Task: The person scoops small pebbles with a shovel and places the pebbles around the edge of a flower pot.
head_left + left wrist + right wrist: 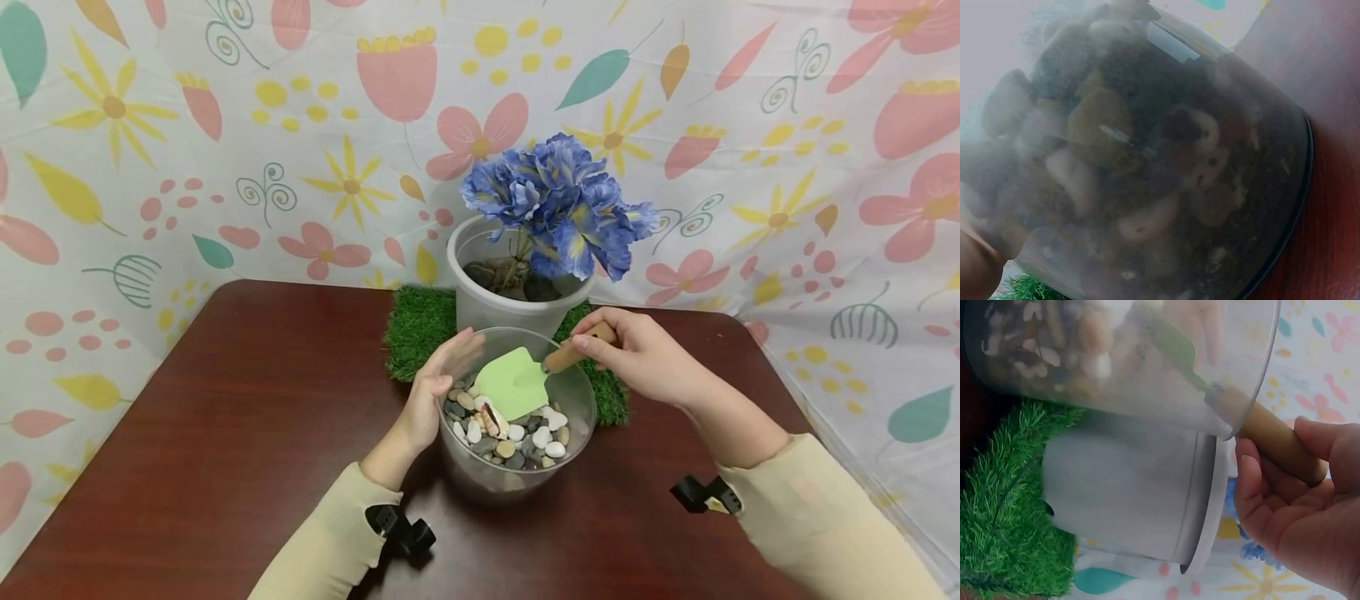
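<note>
A clear plastic bucket [517, 479] of grey, white and tan pebbles [506, 448] stands on the table. My right hand [637, 354] grips the wooden handle [1272, 437] of a small trowel. The trowel's light green blade [515, 385] lies inside the bucket, just above the pebbles. A striped seashell [492, 419] rests among the stones. My left hand [429, 396] touches the bucket's left side with extended fingers. Through the hazy wall in the left wrist view, stones [1100, 125] appear blurred; only part of the left hand shows at the lower left.
Behind the bucket, a white flower pot [495, 312] holds blue artificial flowers [562, 204] and some dark stones. It stands on a mat of artificial grass [420, 329]. The dark red-brown table [262, 433] backs onto a flower-print cloth [330, 108].
</note>
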`<action>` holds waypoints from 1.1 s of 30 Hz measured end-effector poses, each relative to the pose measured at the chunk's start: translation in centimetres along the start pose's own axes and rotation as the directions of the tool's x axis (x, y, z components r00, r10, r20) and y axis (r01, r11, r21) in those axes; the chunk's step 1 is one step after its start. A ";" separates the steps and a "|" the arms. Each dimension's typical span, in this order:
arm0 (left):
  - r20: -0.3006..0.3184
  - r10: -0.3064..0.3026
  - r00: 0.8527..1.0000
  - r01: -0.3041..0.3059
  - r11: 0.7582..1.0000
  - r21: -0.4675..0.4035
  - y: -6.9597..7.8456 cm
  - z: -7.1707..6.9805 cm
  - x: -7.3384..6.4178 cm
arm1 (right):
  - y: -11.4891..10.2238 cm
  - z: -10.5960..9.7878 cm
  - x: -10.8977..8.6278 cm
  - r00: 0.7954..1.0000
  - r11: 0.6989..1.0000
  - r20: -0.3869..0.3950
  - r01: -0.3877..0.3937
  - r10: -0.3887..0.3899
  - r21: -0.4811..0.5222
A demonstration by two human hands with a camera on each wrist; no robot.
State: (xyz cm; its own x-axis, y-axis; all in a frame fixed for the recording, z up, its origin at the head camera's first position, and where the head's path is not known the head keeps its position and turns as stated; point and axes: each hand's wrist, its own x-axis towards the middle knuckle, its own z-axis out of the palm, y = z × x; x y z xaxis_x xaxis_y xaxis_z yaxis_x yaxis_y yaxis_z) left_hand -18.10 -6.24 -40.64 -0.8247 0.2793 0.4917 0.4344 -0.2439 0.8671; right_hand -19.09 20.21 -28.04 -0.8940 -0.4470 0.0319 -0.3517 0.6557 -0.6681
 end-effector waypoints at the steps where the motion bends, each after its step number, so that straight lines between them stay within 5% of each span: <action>1: 0.002 0.002 1.000 -0.002 1.000 0.002 -0.1 0.0 0.0 | 0.0 -0.1 -0.1 1.000 1.000 -0.005 0.013 -0.013 -0.004; 14: -0.005 0.017 1.000 -0.017 1.000 0.012 0.2 0.1 0.0 | -0.7 0.0 -0.8 0.996 0.996 -0.012 0.089 -0.089 -0.005; 25: 0.007 -0.013 1.000 0.013 1.000 -0.001 -0.3 0.2 0.0 | 0.4 -1.0 -2.1 0.999 0.998 0.003 0.054 -0.054 0.032; 33: 0.001 -0.017 1.000 0.017 1.000 0.004 0.1 0.0 -0.1 | 0.5 -0.4 -1.9 0.969 0.972 0.117 0.202 -0.216 0.122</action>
State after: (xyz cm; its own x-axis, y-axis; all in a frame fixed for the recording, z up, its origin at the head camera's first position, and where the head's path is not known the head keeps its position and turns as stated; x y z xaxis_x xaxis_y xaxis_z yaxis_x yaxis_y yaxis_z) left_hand -18.01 -6.29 -40.56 -0.8319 0.2842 0.4766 0.4214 -0.2353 0.8758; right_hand -17.71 21.60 -28.15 -0.7579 -0.6463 0.0884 -0.4887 0.4727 -0.7333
